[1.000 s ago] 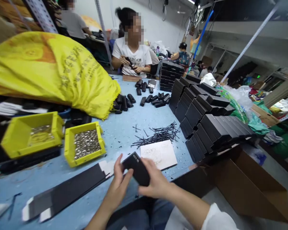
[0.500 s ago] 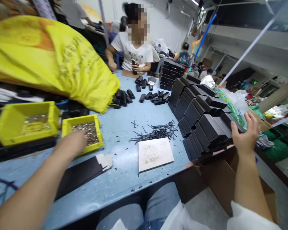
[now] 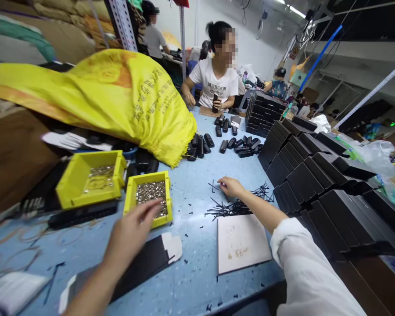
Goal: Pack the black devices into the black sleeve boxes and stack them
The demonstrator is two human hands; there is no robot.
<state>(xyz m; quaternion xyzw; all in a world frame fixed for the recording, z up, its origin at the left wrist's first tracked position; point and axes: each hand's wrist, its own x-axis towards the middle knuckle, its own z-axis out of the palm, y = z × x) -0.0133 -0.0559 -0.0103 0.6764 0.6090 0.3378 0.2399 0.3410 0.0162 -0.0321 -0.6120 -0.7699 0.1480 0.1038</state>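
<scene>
Head view shows the left hand (image 3: 131, 235), earlier holding a black box, now open-fingered at the yellow plastic bin of small metal pieces (image 3: 150, 197), while the right hand (image 3: 231, 187), loosely open, has moved from the box stack to the black thin sticks (image 3: 237, 204).

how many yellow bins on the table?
2. One yellow bin sits at the left by the brown cardboard; the other yellow bin, full of small metal parts, is right of it, with the left hand at its near edge. The yellow sack could hide more.
</scene>
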